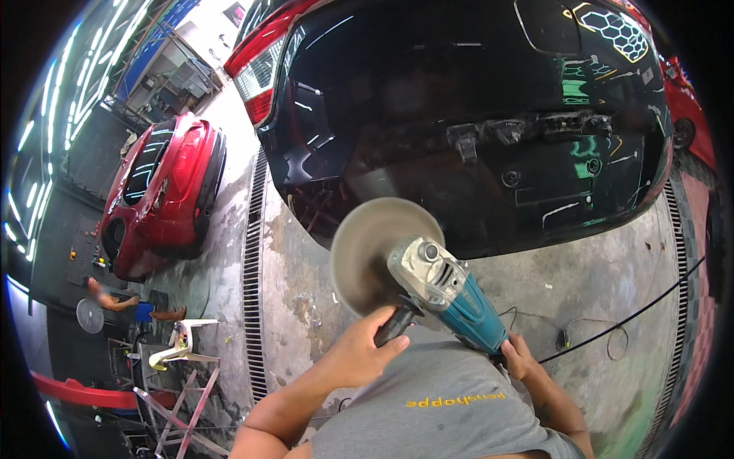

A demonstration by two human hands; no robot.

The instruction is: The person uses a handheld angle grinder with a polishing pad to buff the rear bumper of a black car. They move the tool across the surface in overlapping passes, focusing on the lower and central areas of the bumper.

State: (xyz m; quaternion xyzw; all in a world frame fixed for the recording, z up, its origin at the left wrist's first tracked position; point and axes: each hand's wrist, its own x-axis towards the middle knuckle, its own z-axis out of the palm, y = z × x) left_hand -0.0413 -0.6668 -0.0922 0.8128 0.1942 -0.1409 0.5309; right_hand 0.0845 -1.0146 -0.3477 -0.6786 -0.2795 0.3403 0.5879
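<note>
Across the front of my body I hold a polisher (469, 310) with a teal body and a silver gear head. My left hand (359, 348) is closed around its black side handle (395, 327). At the rear end of the teal body, my right hand (519, 357) grips it, with the fingers partly hidden. A large round beige pad (367, 237) sits at the head, its surface smeared as if spinning. It overlaps the lower left edge of a glossy black car's rear (397, 164); whether they touch I cannot tell.
A black cable (623, 323) runs right from the polisher. Drain grates (253, 306) cross the stained concrete floor. At the left are a red car body (172, 191), a seated person (115, 302), a round fan (90, 315), a white plastic chair (183, 344) and a red-and-white stand (183, 421).
</note>
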